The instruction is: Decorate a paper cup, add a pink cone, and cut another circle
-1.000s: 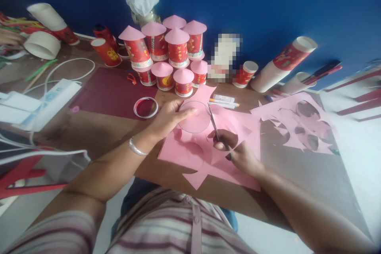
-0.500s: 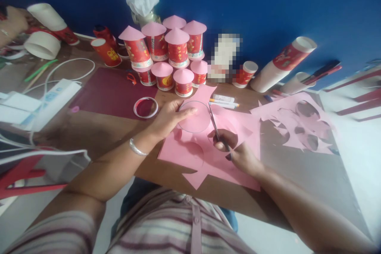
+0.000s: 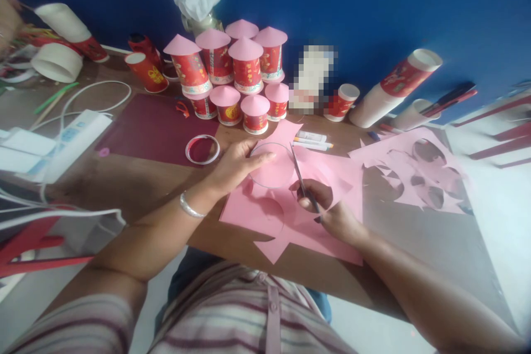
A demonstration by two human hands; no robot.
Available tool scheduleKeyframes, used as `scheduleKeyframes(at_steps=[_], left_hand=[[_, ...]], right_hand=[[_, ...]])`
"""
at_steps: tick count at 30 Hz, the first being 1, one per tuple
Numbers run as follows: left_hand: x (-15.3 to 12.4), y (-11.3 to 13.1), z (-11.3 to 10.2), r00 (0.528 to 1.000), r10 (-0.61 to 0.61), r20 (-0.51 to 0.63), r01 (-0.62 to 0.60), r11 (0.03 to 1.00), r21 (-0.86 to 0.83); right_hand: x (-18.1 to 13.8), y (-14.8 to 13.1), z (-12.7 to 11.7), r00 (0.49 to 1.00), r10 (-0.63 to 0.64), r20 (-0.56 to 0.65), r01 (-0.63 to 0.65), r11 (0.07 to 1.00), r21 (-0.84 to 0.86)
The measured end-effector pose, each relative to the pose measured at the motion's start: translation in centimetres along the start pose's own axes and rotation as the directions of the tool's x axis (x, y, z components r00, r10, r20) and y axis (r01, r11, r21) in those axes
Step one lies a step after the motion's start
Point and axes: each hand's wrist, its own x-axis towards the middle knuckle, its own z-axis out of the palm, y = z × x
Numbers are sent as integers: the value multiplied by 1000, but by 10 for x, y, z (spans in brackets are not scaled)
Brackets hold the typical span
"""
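Note:
Between thumb and fingers, my left hand [image 3: 240, 163] pinches a piece of pink paper [image 3: 276, 168] with a circle drawn on it in a dark line. My right hand [image 3: 319, 196] grips dark-handled scissors [image 3: 298, 171], whose blades lie at the right side of the drawn circle. Beneath both hands rest pink paper sheets [image 3: 319, 238] with a round hole cut in one and pointed offcuts about them. Just left of my left hand lies a white ring [image 3: 202, 150], on or by a dark red sheet [image 3: 145, 130].
Red paper cups [image 3: 248, 69] with pink cone tops stand stacked at the back. Markers [image 3: 313, 141] lie behind the paper. Cut-out pink scraps [image 3: 415, 171] are at right, near tall stacked cups [image 3: 394, 88]. A power strip [image 3: 68, 144] with cables sits left; another person's hand [image 3: 8, 19] shows far left.
The pink paper in my left hand has turned slightly, and its upper corner has shifted right. The scissors stay at the circle's edge. The other person's hand has moved left.

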Motion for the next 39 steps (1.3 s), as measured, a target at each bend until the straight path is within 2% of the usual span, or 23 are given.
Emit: scheduleKeyframes(at_steps=[24, 31, 39], left_hand=[[0, -1, -2, 1000, 16, 4, -16, 1000, 22], [-1, 5, -1, 1000, 6, 5, -7, 999, 35], [0, 1, -5, 999, 10, -35, -9, 1000, 21]], right_hand=[[-1, 2, -1, 999, -36, 6, 36, 999, -20], [0, 0, -3, 999, 20, 32, -20, 1000, -10], [-1, 4, -4, 998, 49, 29, -50, 999, 13]])
